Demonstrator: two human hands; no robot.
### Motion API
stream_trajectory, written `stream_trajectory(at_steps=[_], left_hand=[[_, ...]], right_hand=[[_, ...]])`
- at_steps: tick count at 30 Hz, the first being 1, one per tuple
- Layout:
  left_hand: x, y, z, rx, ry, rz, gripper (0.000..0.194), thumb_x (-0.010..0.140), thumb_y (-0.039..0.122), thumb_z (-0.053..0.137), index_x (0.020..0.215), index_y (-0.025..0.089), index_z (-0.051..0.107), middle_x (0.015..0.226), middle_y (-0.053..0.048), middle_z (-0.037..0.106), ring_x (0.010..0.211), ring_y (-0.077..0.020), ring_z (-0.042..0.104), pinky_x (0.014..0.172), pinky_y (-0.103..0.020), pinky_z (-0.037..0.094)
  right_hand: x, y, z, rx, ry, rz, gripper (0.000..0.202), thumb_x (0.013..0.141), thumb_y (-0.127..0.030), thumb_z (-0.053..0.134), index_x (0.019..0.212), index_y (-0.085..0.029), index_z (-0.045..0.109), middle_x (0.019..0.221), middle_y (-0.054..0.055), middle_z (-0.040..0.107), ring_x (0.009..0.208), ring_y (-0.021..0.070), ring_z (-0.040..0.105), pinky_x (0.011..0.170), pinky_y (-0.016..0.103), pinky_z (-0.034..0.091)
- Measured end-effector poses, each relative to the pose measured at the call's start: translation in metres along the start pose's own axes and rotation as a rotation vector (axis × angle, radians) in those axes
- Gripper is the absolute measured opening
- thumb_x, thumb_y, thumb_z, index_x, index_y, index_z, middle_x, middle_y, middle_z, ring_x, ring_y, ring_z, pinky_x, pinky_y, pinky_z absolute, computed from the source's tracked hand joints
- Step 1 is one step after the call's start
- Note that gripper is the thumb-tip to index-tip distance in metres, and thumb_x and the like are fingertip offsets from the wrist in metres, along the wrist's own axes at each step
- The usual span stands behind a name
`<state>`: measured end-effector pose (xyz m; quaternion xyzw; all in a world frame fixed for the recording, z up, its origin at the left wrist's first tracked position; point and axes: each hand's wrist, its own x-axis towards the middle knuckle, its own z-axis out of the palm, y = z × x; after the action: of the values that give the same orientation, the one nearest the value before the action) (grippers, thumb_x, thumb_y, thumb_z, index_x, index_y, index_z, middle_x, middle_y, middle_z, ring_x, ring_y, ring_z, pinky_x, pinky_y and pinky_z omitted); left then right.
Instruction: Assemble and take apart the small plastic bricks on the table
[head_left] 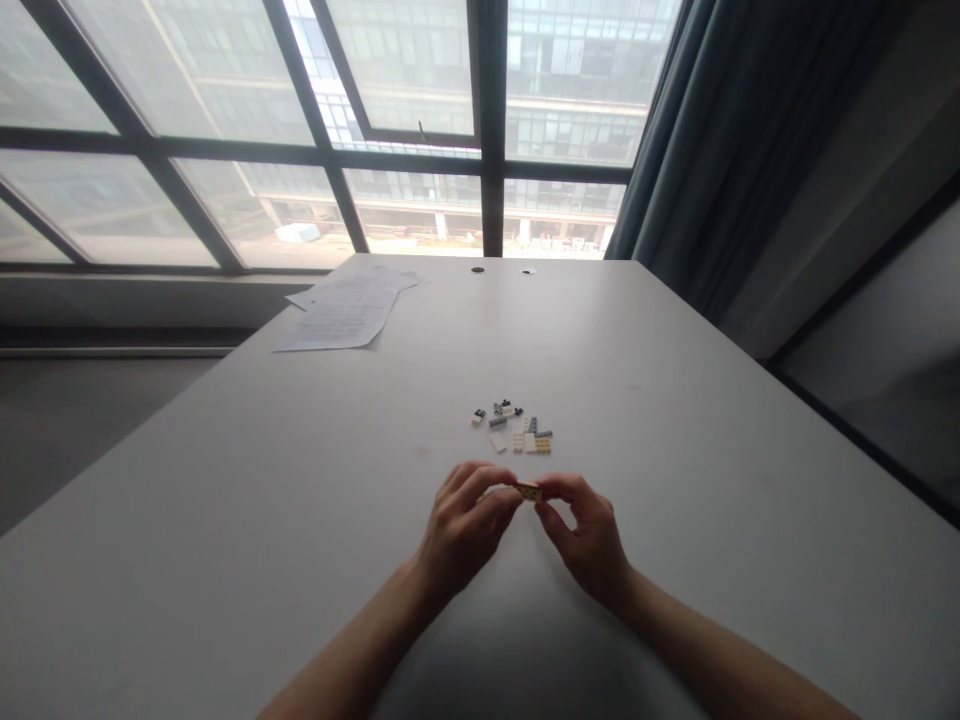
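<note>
Between my two hands, a small tan toy building brick [529, 491] is held just above the tabletop. My left hand [471, 515] is closed, its thumb and fingers pinching the left end. From the other side, my right hand [585, 530] grips the right end between thumb and forefinger. Fingers cover part of the brick, so I cannot tell whether it is one piece or several joined. Just beyond my fingers lies a loose group of building bricks: yellow bricks [543, 445], a white flat piece [499, 442], a grey brick [498, 423] and several black and white pieces [507, 409].
The bricks lie on a long white table [337, 480]. Printed paper sheets [341, 315] rest at its far left. Two round cable holes, one dark [478, 270], sit near the far edge. Beyond are a framed window [412, 70] and a dark curtain [697, 130] on the right.
</note>
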<state>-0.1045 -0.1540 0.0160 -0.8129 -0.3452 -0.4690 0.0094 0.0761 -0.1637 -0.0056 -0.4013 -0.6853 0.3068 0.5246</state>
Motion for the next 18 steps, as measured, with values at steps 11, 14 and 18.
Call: stream_trajectory(at_steps=[11,14,18], left_hand=[[-0.0059,-0.003,0.0033,-0.077,0.017,-0.018,0.019,0.081,0.01,0.063,0.089,0.022,0.051,0.089,-0.003,0.066,0.079,-0.0146,0.059,0.072,-0.029,0.049],[-0.005,-0.0028,0.0027,-0.079,0.023,-0.012,0.02,0.08,0.009,0.064,0.089,0.022,0.051,0.089,-0.003,0.066,0.079,-0.0149,0.059,0.071,-0.03,0.049],[-0.0029,-0.0012,0.002,-0.084,0.014,-0.006,0.02,0.079,0.009,0.065,0.089,0.021,0.051,0.09,-0.004,0.067,0.08,-0.0152,0.059,0.072,-0.03,0.049]], right_hand=[[0.0006,-0.0016,-0.0008,-0.018,0.009,0.017,0.012,0.083,-0.023,0.061,0.095,-0.021,0.062,0.085,0.005,0.07,0.078,0.0182,0.066,0.074,0.032,0.054],[0.0003,-0.0015,-0.0009,-0.011,0.008,0.021,0.012,0.084,-0.022,0.061,0.096,-0.021,0.061,0.086,0.004,0.069,0.079,0.0176,0.066,0.074,0.031,0.053],[0.0014,-0.0018,-0.0024,-0.026,0.022,0.035,0.013,0.084,-0.026,0.062,0.096,-0.02,0.062,0.084,0.003,0.069,0.077,0.0174,0.065,0.073,0.03,0.052]])
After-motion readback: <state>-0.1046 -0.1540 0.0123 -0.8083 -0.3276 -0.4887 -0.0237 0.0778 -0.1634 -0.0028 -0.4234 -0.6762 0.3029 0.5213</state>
